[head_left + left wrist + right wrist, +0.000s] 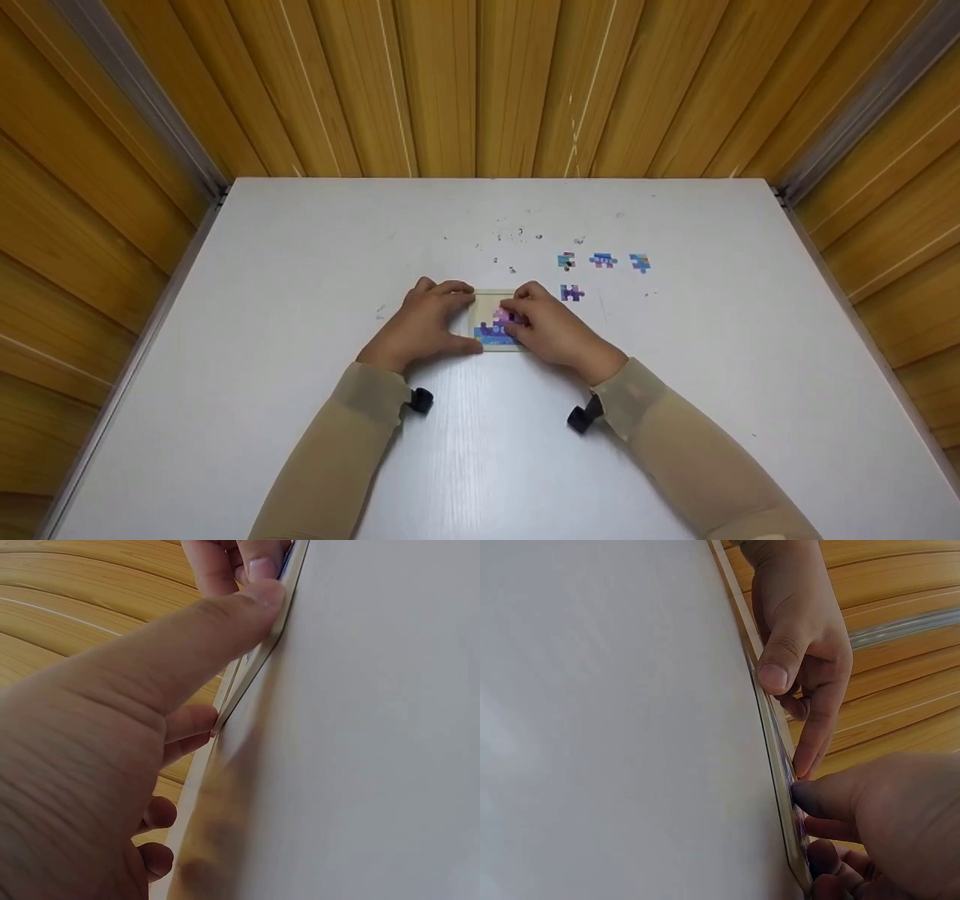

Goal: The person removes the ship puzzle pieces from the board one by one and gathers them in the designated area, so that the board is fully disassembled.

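A shallow puzzle tray (495,291) with a pale rim lies flat on the table. My left hand (427,322) holds its left side, thumb at the near corner and fingertips at the far one. Blue and purple jigsaw pieces (491,340) line the tray's near part, while its upper left shows bare cream base. Over the tray's right side, my right hand (551,326) pinches a pink-purple puzzle piece (508,315) between thumb and index finger, partly covering it. In the right wrist view, the right thumb (817,796) is low against the pieces inside the rim.
Beyond the right hand lie several loose puzzle pieces: a teal-red one (566,261), a blue-pink one (603,260), a blue one (640,262) and a purple one (571,292). Small dark marks (517,234) dot the white table (315,247). Wood-patterned walls (480,90) stand around it.
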Tool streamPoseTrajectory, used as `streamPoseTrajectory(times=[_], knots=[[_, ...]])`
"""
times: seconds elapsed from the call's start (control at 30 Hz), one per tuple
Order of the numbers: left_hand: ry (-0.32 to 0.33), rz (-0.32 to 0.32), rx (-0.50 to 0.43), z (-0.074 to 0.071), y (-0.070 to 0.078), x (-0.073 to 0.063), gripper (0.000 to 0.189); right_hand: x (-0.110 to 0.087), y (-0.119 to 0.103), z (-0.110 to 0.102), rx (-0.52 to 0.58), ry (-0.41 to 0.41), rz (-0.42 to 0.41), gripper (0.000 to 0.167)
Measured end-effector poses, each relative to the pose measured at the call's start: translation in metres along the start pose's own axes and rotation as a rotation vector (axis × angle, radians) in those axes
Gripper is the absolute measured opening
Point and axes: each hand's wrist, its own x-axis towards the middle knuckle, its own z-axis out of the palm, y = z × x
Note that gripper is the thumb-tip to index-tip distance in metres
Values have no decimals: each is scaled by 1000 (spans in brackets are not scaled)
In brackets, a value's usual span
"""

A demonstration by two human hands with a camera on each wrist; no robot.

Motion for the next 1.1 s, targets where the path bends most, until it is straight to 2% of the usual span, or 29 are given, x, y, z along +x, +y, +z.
streamPoseTrajectory(times=[0.6,0.87,1.1], knots=[[-4,3,-5,0,-2,0,87,2,2,1,37,-5,6,44],[6,6,-2,1,-2,2,88,2,2,1,62,23,4,41],[15,35,0,2,-4,2,88,1,2,4,110,47,28,41]])
